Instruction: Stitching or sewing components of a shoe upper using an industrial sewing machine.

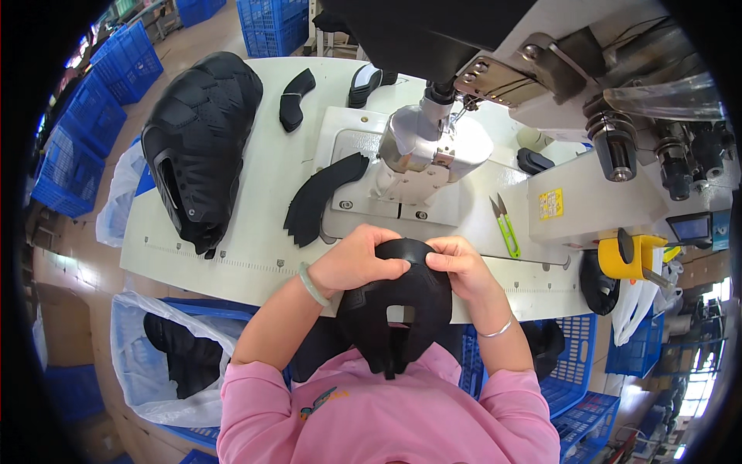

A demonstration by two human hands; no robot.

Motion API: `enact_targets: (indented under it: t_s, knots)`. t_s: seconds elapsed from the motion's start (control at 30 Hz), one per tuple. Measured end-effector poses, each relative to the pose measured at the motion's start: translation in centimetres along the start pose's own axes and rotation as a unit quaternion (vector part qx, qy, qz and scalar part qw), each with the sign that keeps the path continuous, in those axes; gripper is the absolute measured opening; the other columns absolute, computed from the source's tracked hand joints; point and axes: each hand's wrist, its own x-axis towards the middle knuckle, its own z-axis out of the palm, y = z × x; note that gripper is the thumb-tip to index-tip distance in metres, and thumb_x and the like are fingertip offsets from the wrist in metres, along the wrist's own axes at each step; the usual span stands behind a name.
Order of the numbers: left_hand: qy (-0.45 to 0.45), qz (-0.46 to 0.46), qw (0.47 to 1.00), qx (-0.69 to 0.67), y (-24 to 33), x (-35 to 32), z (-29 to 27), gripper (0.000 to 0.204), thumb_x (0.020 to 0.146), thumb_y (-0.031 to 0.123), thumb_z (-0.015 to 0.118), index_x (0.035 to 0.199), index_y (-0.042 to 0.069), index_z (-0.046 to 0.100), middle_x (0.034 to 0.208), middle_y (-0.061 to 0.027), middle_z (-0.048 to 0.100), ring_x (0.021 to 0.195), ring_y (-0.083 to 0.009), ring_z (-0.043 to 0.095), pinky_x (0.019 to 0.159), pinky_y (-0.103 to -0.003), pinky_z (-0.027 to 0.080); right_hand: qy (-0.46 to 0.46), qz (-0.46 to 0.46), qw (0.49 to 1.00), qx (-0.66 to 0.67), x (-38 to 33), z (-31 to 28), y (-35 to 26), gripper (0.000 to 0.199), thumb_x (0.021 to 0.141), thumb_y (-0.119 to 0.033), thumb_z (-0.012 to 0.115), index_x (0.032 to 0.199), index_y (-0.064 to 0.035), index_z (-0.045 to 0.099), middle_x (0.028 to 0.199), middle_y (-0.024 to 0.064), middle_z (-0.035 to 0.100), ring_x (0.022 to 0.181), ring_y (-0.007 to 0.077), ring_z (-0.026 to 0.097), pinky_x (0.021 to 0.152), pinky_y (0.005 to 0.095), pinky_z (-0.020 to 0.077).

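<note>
1. Nearest to me: pink sleeves and chest at the bottom edge, with both forearms running up to the front edge of the worktop (255,263).
2. Left hand (357,261) – fingers curled down onto the top left of a black shoe upper (398,305), gripping its edge. There's a pale green bangle on that wrist.
3. Right hand (461,267) – fingers pinched on the top right rim of the same upper, thumb tucked beside it. Thin silver bracelet on that wrist.
4. The upper sits between both hands at the near edge of the worktop. It hangs over the edge toward the chest, with its open throat cut-out facing me.
5. Just beyond the hands I see the sewing machine post and head (429,147) on its white base plate.
6. A fan of black curved pieces (321,197) lies on the left edge of that plate.
7. Green thread snips (504,226) lie on the worktop to the right of the plate, near the right hand.
8. A stack of black uppers (201,143) is far left on the worktop, well apart from the hands.
9. Blue crates (93,116) stand on the floor at left and at lower right. A bag-lined crate (154,356) beside my left elbow holds more black parts.
</note>
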Motion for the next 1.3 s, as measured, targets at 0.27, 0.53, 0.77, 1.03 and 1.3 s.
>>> enact_targets:
  t_s: [0.27,0.53,0.77,1.03,1.3]
  knots:
    - [-0.053,-0.025,0.964,-0.259,-0.2,-0.5,-0.5,0.031,0.089,0.010,0.055,0.115,-0.008,0.059,0.101,-0.0076,0.067,0.088,-0.0110,0.063,0.081,-0.023,0.048,0.059,-0.083,0.995,-0.011,-1.5,0.8,-0.3,0.030,0.092,-0.021,0.064,0.104,0.0062,0.064,0.091,0.0078,0.069,0.079,0.0111,0.063,0.072,0.0232,0.0491]
    - [-0.063,-0.002,0.964,-0.257,0.3,-0.6,-0.3,0.024,0.093,0.013,0.058,0.110,-0.005,0.062,0.095,-0.0036,0.067,0.084,-0.0075,0.061,0.078,-0.022,0.048,0.070,-0.111,0.991,-0.005,-2.3,1.3,-0.3,0.032,0.091,-0.019,0.065,0.109,0.0074,0.064,0.094,0.0090,0.069,0.081,0.0111,0.063,0.074,0.0230,0.0492]
    - [-0.022,0.054,0.981,-0.184,0.7,-1.9,0.5,0.015,0.089,0.007,0.064,0.103,0.001,0.060,0.092,0.0018,0.063,0.082,-0.0041,0.057,0.077,-0.020,0.046,0.078,-0.144,0.986,-0.029,-3.6,2.3,-1.0,0.021,0.091,-0.014,0.065,0.102,0.0043,0.066,0.089,0.0041,0.068,0.077,0.0082,0.061,0.070,0.0213,0.0490]
    - [0.000,0.084,0.970,-0.229,0.7,-2.9,1.5,0.023,0.089,0.004,0.065,0.110,0.000,0.057,0.101,-0.0002,0.061,0.094,-0.0052,0.057,0.082,-0.021,0.046,0.088,-0.129,0.987,0.025,-3.4,3.5,-1.5,0.025,0.090,-0.015,0.066,0.102,0.0072,0.065,0.090,0.0084,0.069,0.075,0.0105,0.063,0.068,0.0222,0.0503]
    - [0.291,0.308,0.876,0.229,2.4,-7.2,5.0,0.035,0.074,0.005,0.075,0.103,0.000,0.056,0.090,-0.0119,0.060,0.076,-0.0198,0.056,0.070,-0.029,0.046,0.258,-0.292,0.894,-0.221,-8.2,8.1,-3.9,0.017,0.082,-0.010,0.070,0.087,0.0057,0.066,0.074,0.0031,0.063,0.066,0.0102,0.056,0.057,0.0230,0.0416]
